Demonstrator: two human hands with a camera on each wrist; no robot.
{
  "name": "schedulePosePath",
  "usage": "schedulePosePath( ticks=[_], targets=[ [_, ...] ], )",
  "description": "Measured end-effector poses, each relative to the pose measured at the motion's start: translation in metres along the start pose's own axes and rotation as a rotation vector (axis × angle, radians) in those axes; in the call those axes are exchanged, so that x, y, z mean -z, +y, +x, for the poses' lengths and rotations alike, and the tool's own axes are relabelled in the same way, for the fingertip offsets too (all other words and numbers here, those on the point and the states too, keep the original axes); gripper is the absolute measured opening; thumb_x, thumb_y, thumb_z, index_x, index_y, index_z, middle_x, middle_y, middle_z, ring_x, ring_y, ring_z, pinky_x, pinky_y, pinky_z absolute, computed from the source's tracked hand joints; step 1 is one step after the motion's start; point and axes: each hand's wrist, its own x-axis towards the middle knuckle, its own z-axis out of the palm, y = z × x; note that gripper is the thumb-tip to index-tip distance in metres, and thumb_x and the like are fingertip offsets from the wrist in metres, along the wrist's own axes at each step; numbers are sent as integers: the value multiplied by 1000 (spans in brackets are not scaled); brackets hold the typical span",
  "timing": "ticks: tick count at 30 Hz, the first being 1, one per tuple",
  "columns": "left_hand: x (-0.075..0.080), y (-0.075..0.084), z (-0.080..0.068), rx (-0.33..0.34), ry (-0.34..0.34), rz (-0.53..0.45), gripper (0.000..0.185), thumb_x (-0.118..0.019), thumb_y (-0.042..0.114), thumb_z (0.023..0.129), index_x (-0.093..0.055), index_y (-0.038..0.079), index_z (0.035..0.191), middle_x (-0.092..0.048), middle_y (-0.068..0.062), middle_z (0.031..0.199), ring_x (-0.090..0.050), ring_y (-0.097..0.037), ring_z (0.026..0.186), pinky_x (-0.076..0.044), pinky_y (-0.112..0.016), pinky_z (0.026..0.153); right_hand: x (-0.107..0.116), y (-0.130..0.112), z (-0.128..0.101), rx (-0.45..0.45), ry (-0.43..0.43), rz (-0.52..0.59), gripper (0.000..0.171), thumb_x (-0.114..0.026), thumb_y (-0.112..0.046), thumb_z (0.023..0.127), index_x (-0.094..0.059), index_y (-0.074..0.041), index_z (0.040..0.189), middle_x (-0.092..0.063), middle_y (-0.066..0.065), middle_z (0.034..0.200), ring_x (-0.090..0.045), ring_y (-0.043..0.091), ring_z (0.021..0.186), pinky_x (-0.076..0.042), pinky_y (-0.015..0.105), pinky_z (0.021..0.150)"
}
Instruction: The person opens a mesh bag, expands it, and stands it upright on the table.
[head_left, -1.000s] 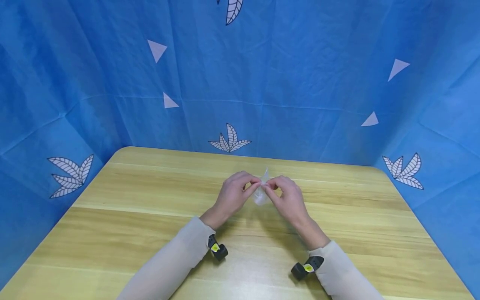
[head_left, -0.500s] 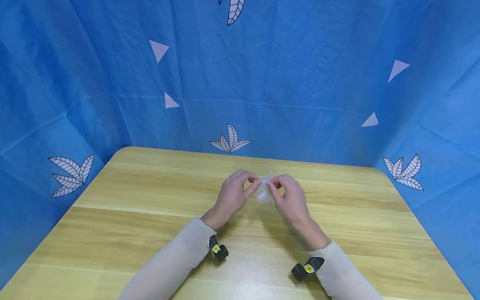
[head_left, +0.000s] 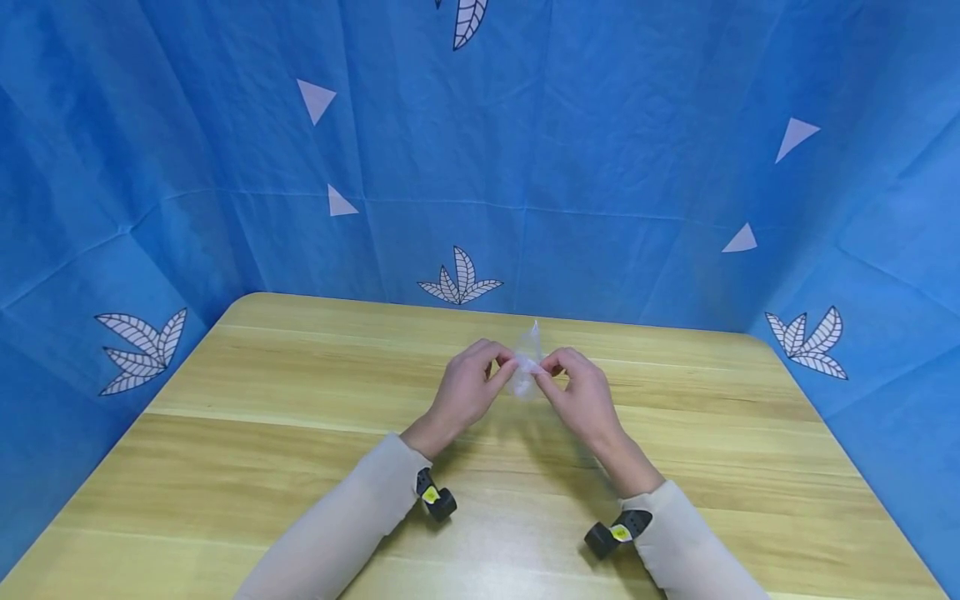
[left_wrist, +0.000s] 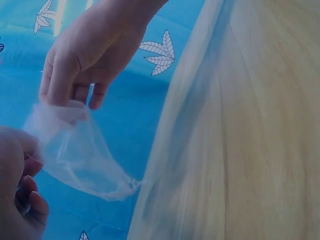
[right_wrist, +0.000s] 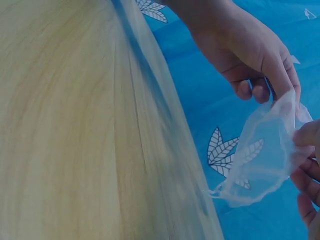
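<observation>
Blue backdrop: cloth printed with white leaves and triangles enclosed the far side and both flanks of the work area, shutting out everything beyond it.
Table: pale wood-grain top with rounded far corners; it carried nothing else in view, and both forearms reached over its near edge toward the middle.
Sleeves: beige, covering both forearms to the wrist, each with a small black camera unit strapped underneath.
Left hand: raised above the table centre, thumb and forefinger pinching the left rim of the pouch, remaining fingers curled loosely; the grip sat at the mouth, judged to be so that the edge could be drawn sideways.
Right hand: level with the left and just beside it, thumb and forefinger pinching the opposite rim in mirror fashion.
Sheer pouch: small translucent white mesh bag held between the two hands, clear of the table top; in the wrist views its mouth was parted between the two grips and its body sagged to a gathered corner.
Contents: none discernible through the mesh.
</observation>
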Motion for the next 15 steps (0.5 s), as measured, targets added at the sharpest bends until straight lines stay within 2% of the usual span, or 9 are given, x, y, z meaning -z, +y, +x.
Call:
schedulePosePath(
  ticks=[4, 7, 12, 15],
  targets=[
    [0, 1, -1, 36, -51, 5, 15, -64, 31, 97, -63, 16, 92, -57, 8, 84, -43, -9, 62, -38, -23, 55, 0, 1, 0, -17, 11, 24, 9, -69, -9, 91, -63, -10, 84, -63, 3, 81, -60, 26, 77, -48, 41, 66],
    [-1, 1, -1, 51, -80, 19, 15, -64, 31, 96, -62, 17, 90, -57, 9, 82, -42, -9, 60, -36, -23, 53, 0, 0, 0, -25, 16, 29, 9, -69, -8, 91, -63, -11, 84, -63, 1, 80, -60, 23, 76, -47, 37, 66],
    [-1, 0, -1, 43, -68, 36, 10, -65, 22, 96, -63, 17, 88, -59, 8, 82, -44, -9, 61, -39, -23, 55, 0, 0, -1, -40, 26, 10, 9, -68, -9, 90, -62, -12, 84, -63, -1, 79, -59, 16, 74, -44, 30, 58],
    [-1, 0, 0, 58, -71, 35, 12, -64, 25, 96, -63, 17, 87, -60, 8, 81, -46, -10, 62, -40, -24, 56, 0, -1, -1, -54, 30, 8, 10, -68, -9, 91, -61, -12, 84, -62, 0, 80, -60, 16, 75, -44, 29, 57]
  ],
)
